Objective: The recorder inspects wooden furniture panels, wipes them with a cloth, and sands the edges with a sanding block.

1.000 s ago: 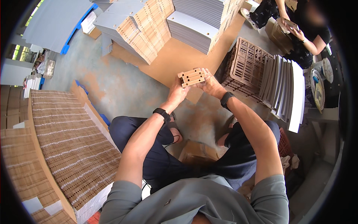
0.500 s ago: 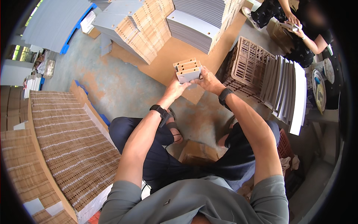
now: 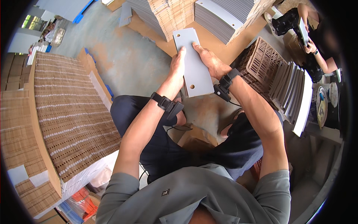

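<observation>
Grey panel, holed near each end: held above the floor, by the brown sheet's near edge, long sides pinched between left hand and right hand. Aligning or checking step presumed; even pressure required for any onward move.

The one mark I can pick out is a small dark square patch with a pale sign inside it, sitting slightly tilted near six o'clock on the front of the seated person's grey shirt. That sign is too small for me to read with any certainty, and I can make out no other words, numbers or labels anywhere around the dial.
</observation>
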Demonstrator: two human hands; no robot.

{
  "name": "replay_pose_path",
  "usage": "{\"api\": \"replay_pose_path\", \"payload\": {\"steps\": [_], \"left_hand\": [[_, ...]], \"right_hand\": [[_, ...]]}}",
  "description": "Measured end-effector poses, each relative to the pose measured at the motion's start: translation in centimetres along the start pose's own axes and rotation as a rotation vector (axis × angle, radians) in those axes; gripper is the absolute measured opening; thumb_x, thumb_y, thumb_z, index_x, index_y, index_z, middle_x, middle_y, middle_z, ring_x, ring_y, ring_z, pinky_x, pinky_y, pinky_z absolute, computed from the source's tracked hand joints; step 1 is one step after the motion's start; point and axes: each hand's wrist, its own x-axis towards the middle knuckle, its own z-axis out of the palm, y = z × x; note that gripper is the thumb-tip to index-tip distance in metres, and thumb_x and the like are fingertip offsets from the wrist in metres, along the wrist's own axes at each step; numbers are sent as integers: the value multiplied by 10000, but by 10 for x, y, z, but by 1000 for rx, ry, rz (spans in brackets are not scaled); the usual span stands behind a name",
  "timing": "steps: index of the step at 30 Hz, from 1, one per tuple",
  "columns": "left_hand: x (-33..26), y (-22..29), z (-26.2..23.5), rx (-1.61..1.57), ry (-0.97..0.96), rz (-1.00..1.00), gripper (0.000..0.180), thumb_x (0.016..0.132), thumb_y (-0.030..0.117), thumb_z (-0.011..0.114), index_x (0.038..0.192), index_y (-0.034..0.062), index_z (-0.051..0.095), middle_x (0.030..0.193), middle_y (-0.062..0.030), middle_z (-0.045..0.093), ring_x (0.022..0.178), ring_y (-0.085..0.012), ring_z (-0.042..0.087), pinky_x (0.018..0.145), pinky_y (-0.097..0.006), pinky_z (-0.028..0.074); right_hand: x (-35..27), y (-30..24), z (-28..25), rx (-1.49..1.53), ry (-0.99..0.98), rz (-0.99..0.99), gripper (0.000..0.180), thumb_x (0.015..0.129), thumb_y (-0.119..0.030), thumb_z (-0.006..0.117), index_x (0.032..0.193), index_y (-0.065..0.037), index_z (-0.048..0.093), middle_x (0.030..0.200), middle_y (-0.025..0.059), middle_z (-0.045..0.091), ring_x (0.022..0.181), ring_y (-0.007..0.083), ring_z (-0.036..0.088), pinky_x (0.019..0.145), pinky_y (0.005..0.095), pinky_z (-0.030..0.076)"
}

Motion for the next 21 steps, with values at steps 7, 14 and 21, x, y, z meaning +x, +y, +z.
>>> {"api": "replay_pose_path", "payload": {"steps": [7, 14, 21], "left_hand": [[-69, 34, -37, -137, -16, -128, 540, 1002, 404, 572, 1351, -2, 501, 1241, -154, 612, 1129, -258, 612, 929, -402, 535], [-98, 56, -61, -246, -25, -17, 519, 997, 382, 584, 1332, -9, 522, 1270, -158, 615, 1147, -267, 611, 958, -407, 517], [-94, 75, -79, -318, 91, 110, 476, 1011, 367, 509, 1297, -14, 527, 1201, -183, 637, 1106, -299, 641, 945, -450, 540]], "right_hand": [[-17, 4, 58, -5, 72, 161, 434, 1048, -291, 505, 1321, 45, 472, 1141, 206, 638, 929, 254, 697, 763, 371, 639], [-44, -1, 103, 76, -15, 105, 413, 1035, -287, 537, 1293, 33, 495, 1099, 172, 641, 914, 237, 673, 753, 377, 626], [-46, -1, 145, 2, -3, 80, 406, 1008, -381, 574, 1154, -3, 602, 992, 110, 669, 810, 207, 649, 721, 344, 574]]}}
